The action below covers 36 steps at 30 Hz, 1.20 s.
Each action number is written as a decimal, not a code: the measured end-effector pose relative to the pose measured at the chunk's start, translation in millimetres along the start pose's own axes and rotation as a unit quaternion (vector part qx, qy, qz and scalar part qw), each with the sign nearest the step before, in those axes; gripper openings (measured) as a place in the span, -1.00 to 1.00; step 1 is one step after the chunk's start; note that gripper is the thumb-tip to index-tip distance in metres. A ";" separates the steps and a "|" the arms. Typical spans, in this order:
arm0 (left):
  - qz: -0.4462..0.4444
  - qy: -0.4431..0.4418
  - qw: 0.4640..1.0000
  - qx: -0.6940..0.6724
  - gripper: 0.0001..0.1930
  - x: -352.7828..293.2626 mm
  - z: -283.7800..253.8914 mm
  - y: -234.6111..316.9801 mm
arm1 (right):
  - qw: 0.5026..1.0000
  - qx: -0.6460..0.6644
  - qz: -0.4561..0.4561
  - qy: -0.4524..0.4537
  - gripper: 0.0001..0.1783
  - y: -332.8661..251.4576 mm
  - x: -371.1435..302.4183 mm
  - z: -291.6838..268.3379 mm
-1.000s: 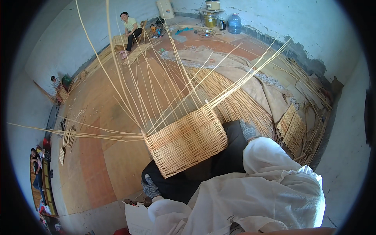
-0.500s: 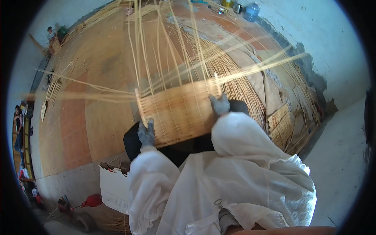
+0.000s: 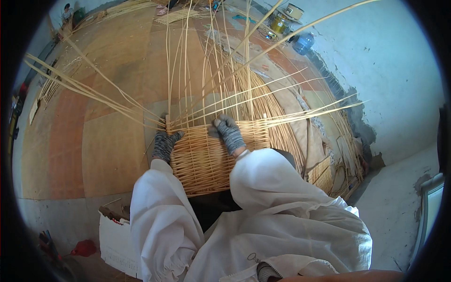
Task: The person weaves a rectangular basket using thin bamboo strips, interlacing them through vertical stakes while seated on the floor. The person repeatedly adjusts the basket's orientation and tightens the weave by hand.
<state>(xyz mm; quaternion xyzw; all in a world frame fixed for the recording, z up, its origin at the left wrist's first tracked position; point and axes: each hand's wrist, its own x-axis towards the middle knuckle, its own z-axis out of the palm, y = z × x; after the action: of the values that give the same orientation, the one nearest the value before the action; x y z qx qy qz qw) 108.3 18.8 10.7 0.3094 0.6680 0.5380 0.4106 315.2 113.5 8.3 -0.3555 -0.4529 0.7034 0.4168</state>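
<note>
A wicker panel (image 3: 202,169) of pale woven rods rests against my lap, its long uprights (image 3: 186,66) fanning away from me. Loose weaving rods (image 3: 94,101) stick out past its left side, and more rods (image 3: 319,111) reach out to the right. My left hand (image 3: 165,144), in a grey knitted glove, is closed round the panel's upper left corner. At the upper edge, right of the middle, my gloved right hand (image 3: 229,134) has its fingers bent and pressed to the weave. Its fingertips are partly hidden, so a single rod in them cannot be made out.
A thick bundle of rods (image 3: 277,122) lies right of the panel beside a brown cloth (image 3: 314,145). Further right is another woven piece (image 3: 320,173). A blue water jug (image 3: 303,43) and a gold tin (image 3: 280,23) stand by the wall. White cardboard (image 3: 117,244) sits at lower left.
The panel has come to rest from a blurred swing and sits flatter. My right hand has left its right side for the upper edge; my left hand has moved up to the corner.
</note>
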 end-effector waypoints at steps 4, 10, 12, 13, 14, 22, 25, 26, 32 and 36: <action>0.074 -0.004 0.997 -0.026 -0.44 29.2 0.0 -81.9 | 0.993 0.101 0.032 -0.051 -0.64 -6.5 12.2 11.8; 0.106 -0.050 0.988 -0.098 -0.34 -21.4 15.0 -47.4 | 0.988 0.066 0.077 -0.114 -0.76 -9.5 27.6 -16.9; 0.008 -0.072 0.988 -0.139 -0.33 -31.0 8.1 -32.4 | 0.988 0.033 0.068 -0.134 -0.76 -25.3 32.5 0.1; -0.007 -0.078 0.984 -0.162 -0.33 -31.1 3.6 -26.9 | 0.987 0.002 0.054 -0.152 -0.76 -38.1 39.3 14.1; -0.021 -0.097 0.978 -0.186 -0.33 -28.1 4.6 -23.0 | 0.986 -0.032 0.034 -0.159 -0.76 -47.7 46.1 17.7; 0.138 -0.064 0.978 -0.147 -0.29 -10.4 20.5 -56.2 | 0.455 -0.793 -0.381 -0.140 -0.58 -47.0 138.3 96.3; 0.157 0.001 0.986 -0.062 -0.31 -8.0 4.6 -59.1 | 0.671 -0.624 -0.399 0.040 -0.51 -22.6 118.8 112.4; 0.171 0.029 0.984 -0.038 -0.33 -10.3 0.8 -57.7 | 0.760 -0.537 -0.367 -0.015 -0.52 -30.0 91.0 101.3; 0.160 0.076 0.984 0.016 -0.40 -53.1 28.5 -50.6 | 0.597 -0.757 -0.125 -0.235 -0.64 -23.1 76.1 73.9; 0.028 0.059 0.952 -0.298 -0.37 -27.4 20.6 -53.5 | 0.664 -0.706 -0.013 -0.246 -0.72 -60.5 35.8 90.4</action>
<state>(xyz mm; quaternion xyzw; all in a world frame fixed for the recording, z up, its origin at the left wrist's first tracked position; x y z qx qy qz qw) 140.9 -7.3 -37.1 0.1593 0.4918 0.7409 0.4288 237.5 129.9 90.8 -0.3516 -0.9046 0.2286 -0.0764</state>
